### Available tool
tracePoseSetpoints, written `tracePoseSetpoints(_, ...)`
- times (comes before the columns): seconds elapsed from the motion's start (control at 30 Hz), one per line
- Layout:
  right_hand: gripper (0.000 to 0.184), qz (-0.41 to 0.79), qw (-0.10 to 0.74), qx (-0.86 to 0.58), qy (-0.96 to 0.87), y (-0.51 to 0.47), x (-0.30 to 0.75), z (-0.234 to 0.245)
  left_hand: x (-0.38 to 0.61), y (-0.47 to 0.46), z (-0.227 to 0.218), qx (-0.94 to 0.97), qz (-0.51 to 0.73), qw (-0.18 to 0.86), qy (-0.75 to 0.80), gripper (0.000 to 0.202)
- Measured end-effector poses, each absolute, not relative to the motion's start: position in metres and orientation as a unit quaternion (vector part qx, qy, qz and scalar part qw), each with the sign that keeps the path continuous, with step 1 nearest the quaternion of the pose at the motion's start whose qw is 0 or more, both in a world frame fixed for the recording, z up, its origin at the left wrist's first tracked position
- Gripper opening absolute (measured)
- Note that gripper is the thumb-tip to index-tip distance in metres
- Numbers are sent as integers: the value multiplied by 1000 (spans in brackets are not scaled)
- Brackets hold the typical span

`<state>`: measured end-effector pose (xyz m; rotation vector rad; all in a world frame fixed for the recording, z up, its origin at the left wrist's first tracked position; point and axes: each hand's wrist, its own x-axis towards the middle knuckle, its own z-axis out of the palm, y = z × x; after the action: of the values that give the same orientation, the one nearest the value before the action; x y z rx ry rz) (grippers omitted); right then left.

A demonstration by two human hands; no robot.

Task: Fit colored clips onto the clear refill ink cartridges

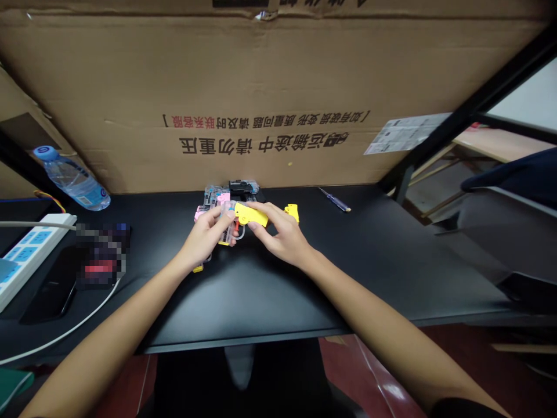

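Note:
Over the middle of the black table (261, 290), my left hand (204, 238) and my right hand (281, 232) both grip a small toy gun with a yellow top piece (250, 215) and a clear body. Fingers of both hands are curled round it. Just behind lie more toy gun parts: a pink and clear piece (213, 200), a black piece (241, 187) and a loose yellow piece (292, 211). Another small yellow bit (198, 268) lies under my left wrist.
A blue-handled screwdriver (335, 200) lies at the back right. A water bottle (72, 180) lies at the back left, near a white power strip (30, 247) with its cable and a dark phone (47, 293). A large cardboard sheet (270, 87) stands behind the table.

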<state>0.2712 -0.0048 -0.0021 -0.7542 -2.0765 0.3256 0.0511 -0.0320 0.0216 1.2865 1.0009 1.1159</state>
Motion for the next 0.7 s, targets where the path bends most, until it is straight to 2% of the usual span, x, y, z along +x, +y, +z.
tracePoseSetpoints(0.17, 53, 140, 435, -276, -846, -2, 272, -10, 55, -36, 23, 538, 442, 584, 417, 46)
tracePoseSetpoints(0.37, 59, 112, 411, -294, -856, -3, 274, -15, 60, -38, 23, 541, 445, 585, 409, 49)
tracePoseSetpoints(0.7, 55, 53, 449, -263, -852, -3, 274, -18, 59, -38, 20, 508, 456, 619, 387, 46)
